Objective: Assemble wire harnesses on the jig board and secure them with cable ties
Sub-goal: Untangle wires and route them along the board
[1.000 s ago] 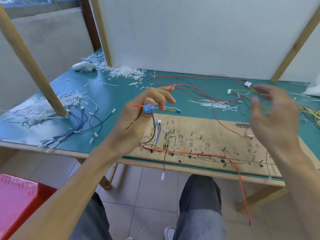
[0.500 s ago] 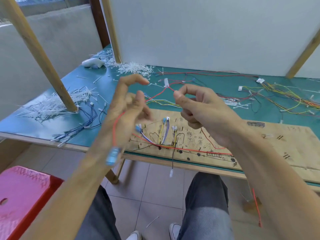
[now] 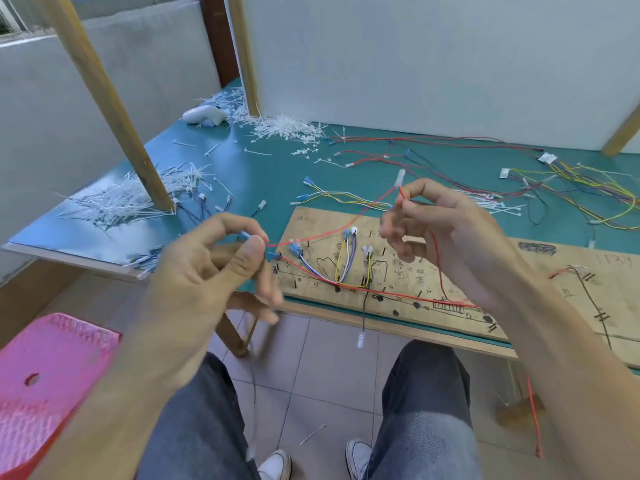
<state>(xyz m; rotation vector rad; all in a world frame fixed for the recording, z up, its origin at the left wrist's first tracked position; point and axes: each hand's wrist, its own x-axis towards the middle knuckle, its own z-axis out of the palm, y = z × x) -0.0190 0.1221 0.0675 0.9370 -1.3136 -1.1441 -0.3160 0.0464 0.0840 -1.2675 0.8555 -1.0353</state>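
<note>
One red wire (image 3: 332, 232): stretched in the air just above the left end of the jig board (image 3: 554, 268).
Left hand (image 3: 214, 271): thumb and forefinger pinch the wire's blue-terminal end.
Right hand (image 3: 450, 244): thumb and forefinger pinch the wire near its white connector (image 3: 400, 176).
Jig board: flat on the green table (image 3: 270, 188), at its near edge, carrying routed wires (image 3: 341, 265).
Cable ties (image 3: 138, 199): loose heaps at the table's left and far side.

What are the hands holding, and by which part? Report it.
One thin red wire, stretched between both hands: the left hand pinches it at its blue terminal, the right hand pinches it just below its white connector.
</note>
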